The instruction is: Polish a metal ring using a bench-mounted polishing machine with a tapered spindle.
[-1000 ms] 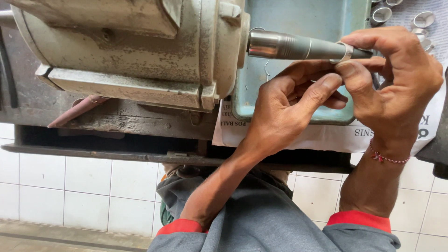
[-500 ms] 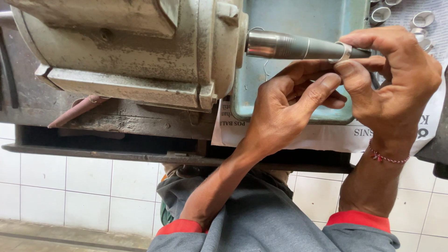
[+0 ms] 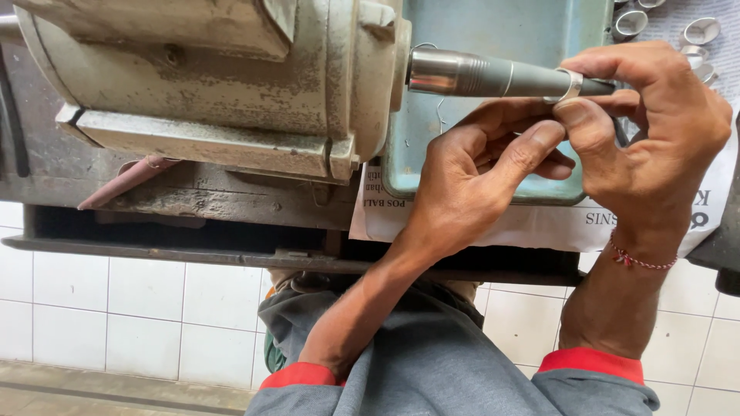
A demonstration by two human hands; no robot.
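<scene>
Two hands crowd one small ring (image 3: 569,85), and that closeness is your main risk. The silver ring sits around the tapered grey spindle (image 3: 501,77) that sticks out to the right of the worn motor housing (image 3: 208,85), about two thirds of the way toward its thin end. Your right hand (image 3: 655,146) is curled nearly closed over the spindle's tip, thumb and forefinger pinching the ring. Your left hand (image 3: 470,185) is half closed just below, its thumb pressed up beside the ring and its fingers tucked under the spindle; whether they touch the shaft itself you cannot tell from here.

If that spindle turns, it could drag a fingertip with the ring, since your grip leaves no gap between skin and metal. The red thread bracelet (image 3: 640,260) on your right wrist hangs loose enough to catch. Push the ring too far toward the thick end on the left and it may jam or stretch; ease off and it could slip off the tip into the blue tray (image 3: 493,31) beneath. More rings (image 3: 697,35) lie at the far right, near enough to be knocked by your knuckles. Printed paper (image 3: 539,223) under the tray could shift if you lean on it
</scene>
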